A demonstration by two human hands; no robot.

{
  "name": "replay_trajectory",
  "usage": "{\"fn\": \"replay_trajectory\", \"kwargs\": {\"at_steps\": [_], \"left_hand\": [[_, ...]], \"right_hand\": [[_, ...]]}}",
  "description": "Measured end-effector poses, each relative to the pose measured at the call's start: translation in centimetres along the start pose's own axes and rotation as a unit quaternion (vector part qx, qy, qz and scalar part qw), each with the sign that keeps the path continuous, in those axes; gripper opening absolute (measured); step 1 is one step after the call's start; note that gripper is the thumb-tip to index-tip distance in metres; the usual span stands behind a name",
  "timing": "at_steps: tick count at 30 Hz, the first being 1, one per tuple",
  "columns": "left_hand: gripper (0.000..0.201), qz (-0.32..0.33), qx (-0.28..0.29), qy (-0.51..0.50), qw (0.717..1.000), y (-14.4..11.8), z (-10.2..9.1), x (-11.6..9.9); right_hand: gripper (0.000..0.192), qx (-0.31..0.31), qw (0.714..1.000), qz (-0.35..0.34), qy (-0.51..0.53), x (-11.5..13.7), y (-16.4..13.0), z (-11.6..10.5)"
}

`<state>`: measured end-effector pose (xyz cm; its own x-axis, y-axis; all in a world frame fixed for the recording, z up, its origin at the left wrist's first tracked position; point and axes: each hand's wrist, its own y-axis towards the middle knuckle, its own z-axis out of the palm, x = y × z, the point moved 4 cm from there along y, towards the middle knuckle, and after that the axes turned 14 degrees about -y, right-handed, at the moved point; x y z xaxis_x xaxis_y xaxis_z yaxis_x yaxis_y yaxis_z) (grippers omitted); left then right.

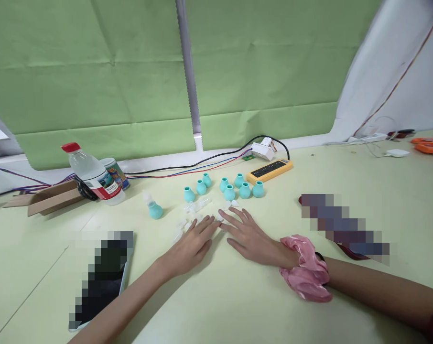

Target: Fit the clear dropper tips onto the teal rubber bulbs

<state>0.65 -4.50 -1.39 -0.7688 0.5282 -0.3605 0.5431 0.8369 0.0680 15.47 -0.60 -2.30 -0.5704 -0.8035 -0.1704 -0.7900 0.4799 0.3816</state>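
Observation:
My left hand [193,243] and my right hand [250,236] lie flat, palms down, on the pale green table [238,296], fingertips almost meeting. Neither holds anything. Just beyond the fingertips lie several small clear plastic nozzles [197,206]. Farther back stand several teal rubber bulbs [238,187] in a loose row. One assembled teal bulb with a clear nozzle [152,206] stands apart to the left. A pink scrunchie [306,274] is around my right wrist.
A water bottle with a red cap [94,177] and a can [115,173] stand at the back left by a cardboard piece [48,198]. A yellow power strip [270,170] with cables lies behind the bulbs. A phone [103,279] lies at the front left.

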Motion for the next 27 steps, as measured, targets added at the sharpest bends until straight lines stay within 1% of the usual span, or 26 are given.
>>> {"fn": "replay_trajectory", "kwargs": {"at_steps": [2, 3, 5, 7, 8, 10, 13, 16, 18, 20, 22, 24, 25, 26, 27], "left_hand": [[0.050, 0.008, 0.004, -0.020, 1.000, 0.1, 0.0, -0.3], [0.050, 0.002, -0.002, -0.016, 1.000, 0.1, 0.2, -0.3], [0.048, -0.039, -0.040, 0.017, 0.998, 0.1, 0.4, 0.4], [0.047, -0.098, -0.078, 0.055, 0.991, 0.1, 0.5, 1.4], [0.047, -0.122, -0.086, 0.065, 0.987, 0.0, 0.5, 2.0], [0.047, -0.140, -0.076, 0.060, 0.985, 0.0, 0.5, 2.6], [0.046, -0.122, -0.042, 0.028, 0.991, 0.0, 0.5, 2.3], [0.045, -0.096, -0.013, -0.016, 0.995, 0.1, 0.5, 1.3], [0.043, -0.080, -0.003, -0.049, 0.996, 0.1, 0.3, 0.9], [0.042, -0.067, -0.023, -0.075, 0.995, 0.1, -0.4, 0.9], [0.039, -0.061, -0.082, -0.070, 0.992, 0.1, -1.9, 1.2], [0.035, -0.065, -0.134, -0.025, 0.989, -0.1, -3.8, 1.7], [0.033, -0.080, -0.145, 0.011, 0.986, -0.2, -4.8, 2.0], [0.031, -0.106, -0.139, 0.050, 0.983, -0.5, -5.7, 2.5], [0.031, -0.148, -0.120, 0.090, 0.978, -0.8, -6.4, 3.1]], "right_hand": [[0.041, 0.029, 0.999, -0.031, 0.004, 0.2, 0.1, 0.0], [0.041, 0.042, 0.998, -0.035, 0.008, 0.2, 0.1, 0.1], [0.039, 0.057, 0.998, -0.017, 0.012, 0.0, 0.1, 0.2], [0.038, 0.057, 0.998, 0.019, 0.012, -0.3, 0.1, 0.5], [0.039, 0.052, 0.998, 0.037, 0.011, -0.6, 0.1, 0.6], [0.046, 0.044, 0.997, 0.069, 0.006, -1.1, 0.3, 0.9], [0.058, 0.053, 0.995, 0.087, 0.013, -1.9, 0.9, 1.5], [0.056, 0.072, 0.995, 0.056, 0.036, -2.2, 1.5, 2.1], [0.054, 0.067, 0.996, 0.027, 0.048, -2.0, 1.7, 2.1], [0.049, 0.048, 0.997, 0.004, 0.063, -1.6, 1.7, 1.7], [0.045, 0.027, 0.997, -0.016, 0.071, -1.0, 1.7, 1.1], [0.044, 0.022, 0.996, -0.051, 0.064, -0.4, 1.6, 0.5], [0.044, 0.028, 0.995, -0.072, 0.058, -0.1, 1.6, 0.2], [0.043, 0.036, 0.994, -0.092, 0.053, 0.1, 1.6, 0.0], [0.043, 0.043, 0.992, -0.106, 0.051, 0.2, 1.6, -0.1]]}}
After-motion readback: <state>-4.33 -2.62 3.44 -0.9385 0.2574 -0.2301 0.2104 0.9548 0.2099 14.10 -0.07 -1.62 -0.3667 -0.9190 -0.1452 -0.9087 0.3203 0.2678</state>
